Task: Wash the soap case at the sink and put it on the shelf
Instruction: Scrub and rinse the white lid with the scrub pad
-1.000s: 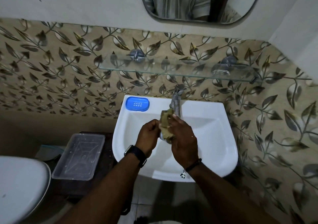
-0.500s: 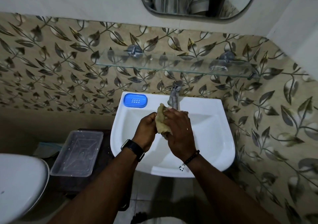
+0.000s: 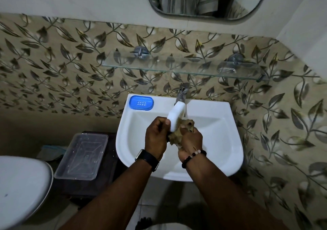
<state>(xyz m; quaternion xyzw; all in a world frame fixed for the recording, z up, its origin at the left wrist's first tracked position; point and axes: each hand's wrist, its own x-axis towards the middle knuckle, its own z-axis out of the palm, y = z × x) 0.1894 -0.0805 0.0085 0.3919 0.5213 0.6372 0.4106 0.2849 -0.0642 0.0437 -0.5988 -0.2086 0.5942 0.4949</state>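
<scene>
A white soap case is held over the sink in the left hand, whose grip is closed around the case's lower end, the thumb laid across its near face. Most of the case is left standing clear above that grip, tilted up and away toward the tap, with its top end just beside the spout. A crumpled brown cloth is gripped in the right hand, the fingers curled shut on it, and is pressed against the case's right side and lower edge (so the two hands nearly meet at the case's base). A black watch is worn on the left wrist and a beaded bracelet on the right. A blue soap dish is set on the sink's back left corner, well apart from both hands. The glass shelf is fixed to the leaf-patterned wall above the tap. A clear plastic container is seen lower down, left of the sink. Whether water is running cannot be told.
</scene>
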